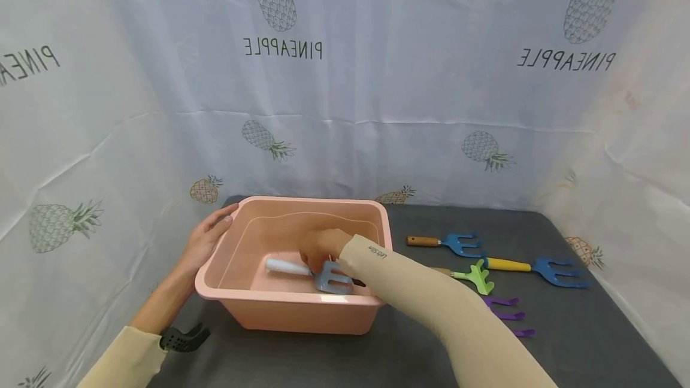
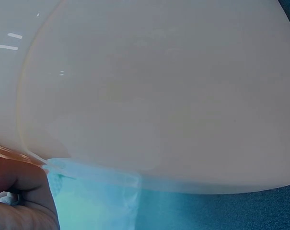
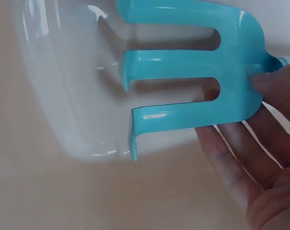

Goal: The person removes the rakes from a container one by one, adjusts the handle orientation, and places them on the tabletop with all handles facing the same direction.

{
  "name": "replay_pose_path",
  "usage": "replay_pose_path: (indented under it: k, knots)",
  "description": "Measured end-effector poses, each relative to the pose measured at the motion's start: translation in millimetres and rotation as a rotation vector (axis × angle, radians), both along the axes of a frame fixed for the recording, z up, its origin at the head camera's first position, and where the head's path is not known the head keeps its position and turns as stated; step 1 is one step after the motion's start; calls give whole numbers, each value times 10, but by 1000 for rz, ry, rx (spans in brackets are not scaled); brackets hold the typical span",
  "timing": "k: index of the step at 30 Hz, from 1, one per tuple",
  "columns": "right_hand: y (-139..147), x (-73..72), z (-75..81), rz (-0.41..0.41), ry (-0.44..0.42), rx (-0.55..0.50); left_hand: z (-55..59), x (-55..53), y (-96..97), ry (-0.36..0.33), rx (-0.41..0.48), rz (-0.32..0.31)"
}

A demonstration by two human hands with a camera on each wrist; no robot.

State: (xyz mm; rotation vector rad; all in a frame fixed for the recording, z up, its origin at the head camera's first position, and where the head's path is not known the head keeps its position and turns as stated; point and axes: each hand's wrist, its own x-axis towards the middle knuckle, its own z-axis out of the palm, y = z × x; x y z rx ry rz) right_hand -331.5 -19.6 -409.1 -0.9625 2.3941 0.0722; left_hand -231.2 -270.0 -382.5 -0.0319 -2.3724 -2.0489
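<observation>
A pink plastic basin [image 1: 302, 316] stands on the dark table. My left hand [image 1: 207, 238] grips its left rim; in the left wrist view curled fingers [image 2: 20, 187] show at the lower left, beside the basin's outer wall [image 2: 159, 105]. Inside the basin, my right hand [image 1: 323, 244] holds a small three-tined garden hand fork [image 1: 331, 280] with a pale handle. Seen from the right wrist, the thumb lies on top of the fork's head [image 3: 240, 57] and the other fingers reach underneath. A dark piece by the fork's tines is mostly hidden by my right sleeve.
Right of the basin lie more hand forks: a blue one with a wooden handle [image 1: 423, 241], a blue one with a yellow handle [image 1: 507, 264], a green one [image 1: 477, 277] and purple tines [image 1: 504, 316] partly behind my sleeve. A pineapple-print curtain [image 1: 356, 88] surrounds the table.
</observation>
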Motion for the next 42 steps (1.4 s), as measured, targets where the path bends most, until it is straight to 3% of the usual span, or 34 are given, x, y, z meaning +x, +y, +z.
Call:
replay_pose_path:
  k: [9,14,24,32,42]
  knots:
    - [46,123,186,47,19,-39,-9,9,-17,14,-18,-5]
    - [35,110,207,66,58,-54,-17,25,-24,11,13,-18]
    - [65,74,285,41,54,-112,3,18,-23,13,27,-13]
    - [98,115,394,-38,9,-184,1,25,-20,12,16,-20]
    - [176,124,588,13,-65,-297,6,26,-1,8,11,-11]
